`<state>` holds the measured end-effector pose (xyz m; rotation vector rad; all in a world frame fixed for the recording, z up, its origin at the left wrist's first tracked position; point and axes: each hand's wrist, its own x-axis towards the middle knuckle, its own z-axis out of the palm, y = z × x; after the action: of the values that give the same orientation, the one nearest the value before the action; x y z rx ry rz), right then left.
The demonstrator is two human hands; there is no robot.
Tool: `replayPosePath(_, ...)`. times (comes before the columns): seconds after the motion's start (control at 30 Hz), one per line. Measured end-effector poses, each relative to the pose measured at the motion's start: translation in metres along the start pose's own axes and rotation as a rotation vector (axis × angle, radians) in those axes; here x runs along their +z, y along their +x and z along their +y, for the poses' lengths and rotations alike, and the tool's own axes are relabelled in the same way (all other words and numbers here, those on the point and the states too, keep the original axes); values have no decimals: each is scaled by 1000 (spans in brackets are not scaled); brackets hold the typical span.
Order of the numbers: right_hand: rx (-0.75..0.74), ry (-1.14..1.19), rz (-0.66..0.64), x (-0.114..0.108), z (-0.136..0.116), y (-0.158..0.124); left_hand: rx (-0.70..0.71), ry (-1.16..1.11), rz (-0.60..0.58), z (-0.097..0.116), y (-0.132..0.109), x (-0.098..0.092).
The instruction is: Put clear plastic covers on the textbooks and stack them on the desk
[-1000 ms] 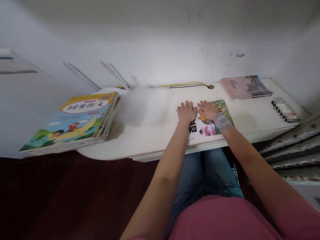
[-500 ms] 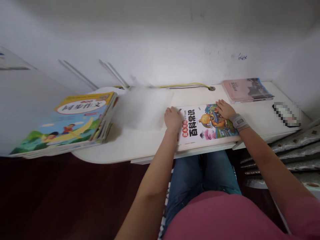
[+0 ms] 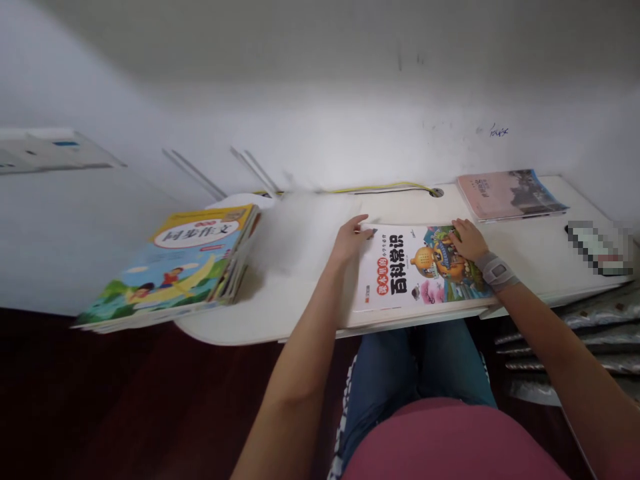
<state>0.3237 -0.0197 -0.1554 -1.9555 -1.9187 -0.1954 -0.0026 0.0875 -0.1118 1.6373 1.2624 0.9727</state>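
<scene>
Over at the book's nine o'clock, the stack of books (image 3: 175, 263) sits on the desk (image 3: 283, 303). Next, the left hand (image 3: 349, 238), out at ten o'clock, fingers half-curled by the corner; gripping or not, I can't tell. And here's the white-covered book (image 3: 417, 273), flat near the desk's front edge, title bared now the hands have parted! The right hand (image 3: 470, 240), open, rests on its cover at two o'clock: steadied from both ends, it seems. Pink booklets (image 3: 500, 193) lie beyond.
</scene>
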Motion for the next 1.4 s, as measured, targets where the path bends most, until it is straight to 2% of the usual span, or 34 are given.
replayPosePath(0.1, -30, 67, 3, -2, 6, 6, -59, -71, -198, 5, 14, -14)
replayPosePath(0.2, -59, 106, -19, -9, 11, 16, -147, -171, -314, 12, 18, -21)
replayPosePath(0.27, -92, 183, -47, -17, 15, 22, -172, -198, -309, 15, 16, -23)
replayPosePath(0.37, -76, 373, -102, -36, 22, 29, -175, -200, -239, 16, 10, -25)
replayPosePath(0.47, 64, 599, -202, -57, 27, 31, -171, -183, -165, 17, 5, -25)
replayPosePath(0.53, 160, 737, -241, -67, 27, 29, -187, -200, -156, 20, 2, -24)
replayPosePath(0.63, 283, 917, -179, -70, 19, 24, -247, -298, -191, 24, 0, -22)
replayPosePath(0.77, 462, 1050, -94, -61, 5, 22, -343, -376, -211, 26, -1, -18)
replayPosePath(0.87, 508, 888, -85, -52, 0, 24, -360, -195, -116, 22, -1, -13)
replayPosePath(0.97, 459, 489, -91, -45, -1, 27, -241, 300, -42, 19, 0, -8)
replayPosePath(1.03, 414, 217, -133, -41, -2, 28, -188, 637, -53, 19, 0, -4)
replayPosePath(1.1, 387, 13, -197, -40, -5, 28, -189, 857, -72, 20, 0, 0)
replayPosePath(1.17, 384, -107, -255, -39, -9, 28, -198, 957, -95, 21, 0, 3)
replayPosePath(1.27, 397, -191, -303, -39, -14, 26, -200, 979, -92, 24, -3, 4)
replayPosePath(1.4, 431, -240, -267, -43, -17, 24, -176, 925, -64, 23, -6, 4)
